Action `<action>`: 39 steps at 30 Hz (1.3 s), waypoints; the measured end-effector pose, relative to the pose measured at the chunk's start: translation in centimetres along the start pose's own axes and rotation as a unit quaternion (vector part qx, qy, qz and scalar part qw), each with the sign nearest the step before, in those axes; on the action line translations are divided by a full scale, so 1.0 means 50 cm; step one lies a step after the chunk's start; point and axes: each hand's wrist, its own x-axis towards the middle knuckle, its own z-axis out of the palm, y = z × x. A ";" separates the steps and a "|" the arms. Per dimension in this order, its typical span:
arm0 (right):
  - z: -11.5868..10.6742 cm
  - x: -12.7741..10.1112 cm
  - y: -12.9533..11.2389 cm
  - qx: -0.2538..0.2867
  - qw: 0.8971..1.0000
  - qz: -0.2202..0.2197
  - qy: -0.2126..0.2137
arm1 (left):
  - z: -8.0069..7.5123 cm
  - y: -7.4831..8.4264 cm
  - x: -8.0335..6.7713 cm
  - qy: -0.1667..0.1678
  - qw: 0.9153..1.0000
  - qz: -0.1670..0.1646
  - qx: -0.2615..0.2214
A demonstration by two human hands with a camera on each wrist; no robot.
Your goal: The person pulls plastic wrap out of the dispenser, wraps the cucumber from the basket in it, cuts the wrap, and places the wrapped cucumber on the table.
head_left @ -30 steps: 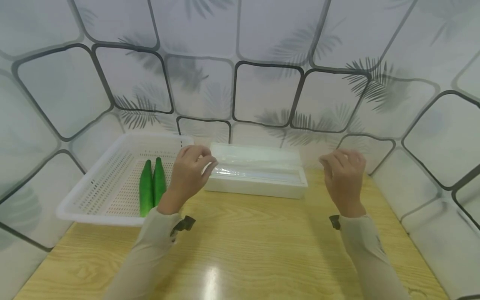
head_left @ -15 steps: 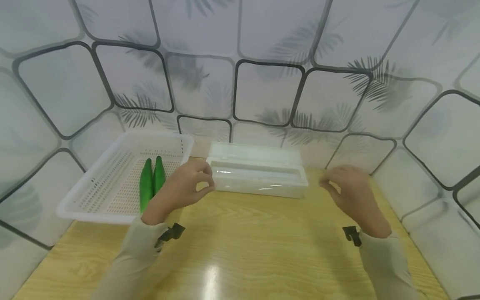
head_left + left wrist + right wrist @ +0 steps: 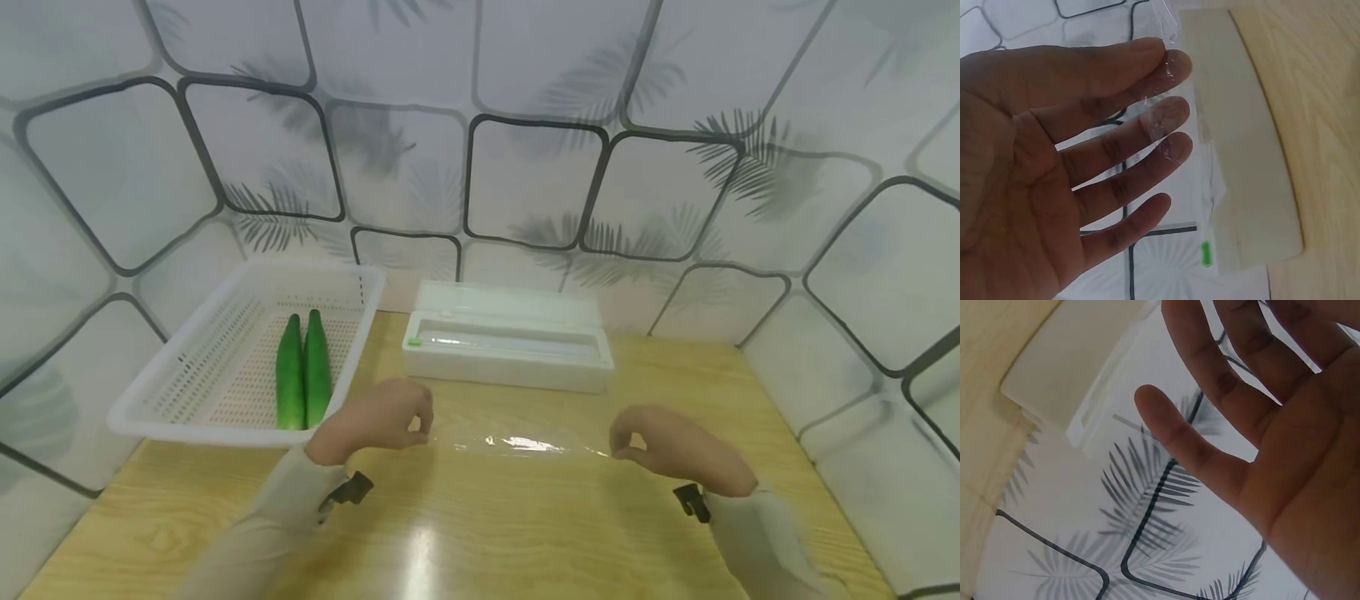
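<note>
Fingers (image 3: 1169, 65) of the left hand (image 3: 375, 417) are lying nearly straight in the left wrist view, with a crinkled edge of clear cling film (image 3: 517, 444) clinging across the tips of the upper three. From the head camera that hand is looking curled, thumb and forefinger meeting over the film's left end. The right hand (image 3: 675, 446) is hovering at the film's right end, forefinger and thumb bent toward each other in the head view; in the right wrist view its fingers are spreading loosely and no film is showing between them, so I cannot tell whether it is actually pinching the sheet. The film is stretching as a thin glinting strip between the two hands, low over the wooden table (image 3: 480, 533), well in front of the box it comes from.

Past the hands, the white cling film dispenser box (image 3: 506, 350) is sitting on the table with its lid standing open at the back and a small green tab at its left end. Beside it to the left, a white perforated basket (image 3: 187, 367) is resting on the table's edge, holding two green cucumbers (image 3: 302, 379) lying side by side and touching. Behind everything, a pale wall (image 3: 525, 150) printed with dark rounded frames and palm leaves is closing in the scene.
</note>
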 end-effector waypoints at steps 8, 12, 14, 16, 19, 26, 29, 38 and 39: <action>0.085 0.021 0.015 0.029 0.995 0.044 -0.086 | 0.079 -0.035 0.023 -0.031 0.999 0.007 0.020; 0.128 0.027 0.027 -0.006 0.996 0.037 -0.080 | 0.098 -0.038 0.029 -0.047 0.998 -0.017 0.033; 0.144 0.029 0.032 -0.024 0.996 0.037 -0.074 | 0.104 -0.038 0.030 -0.048 0.998 -0.024 0.037; 0.156 0.030 0.034 -0.033 0.996 0.044 -0.072 | 0.108 -0.038 0.031 -0.042 0.998 -0.025 0.034; 0.166 0.031 0.035 -0.044 0.995 0.055 -0.074 | 0.114 -0.038 0.031 -0.037 0.999 -0.029 0.023; 0.169 0.033 0.031 -0.053 0.991 0.090 -0.082 | 0.125 -0.038 0.031 -0.039 0.999 -0.035 0.013; 0.172 0.037 0.034 -0.048 0.990 0.110 -0.075 | 0.123 -0.036 0.028 -0.041 0.998 -0.047 0.008; 0.179 0.043 0.043 -0.024 0.988 0.133 -0.069 | 0.116 -0.033 0.034 -0.039 0.996 -0.077 -0.030; 0.179 0.043 0.043 -0.024 0.988 0.135 -0.071 | 0.117 -0.034 0.034 -0.033 0.997 -0.069 -0.025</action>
